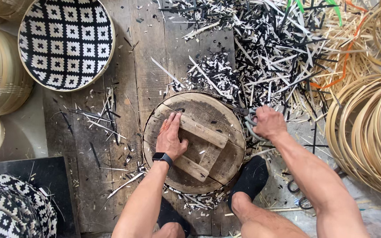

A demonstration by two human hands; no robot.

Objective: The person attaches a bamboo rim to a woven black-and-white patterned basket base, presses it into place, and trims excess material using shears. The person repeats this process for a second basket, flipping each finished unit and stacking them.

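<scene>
right hand (267,123) has its grip closed through the handles of grey shears (248,119), whose blades point inward along the upper right rim of the round wooden form (195,141). judging by the litter of offcuts there, the shears sit at the rim so they can bite whatever weave pokes out past the disc. left hand (170,137) lies flat and spread, gripping nothing, palm pressing on the crossed wooden battens at the middle of the form, seemingly to pin it down against the woven piece beneath; only a frayed black-and-white fringe of that piece shows under the lower edge of the form. a black-socked foot (250,178) braces against the form's lower right rim. up and left of the form rests a finished black-and-white woven tray (65,42); above and right spreads a heap of cut strips (270,57); far right lie coiled rattan hoops (367,132).
</scene>
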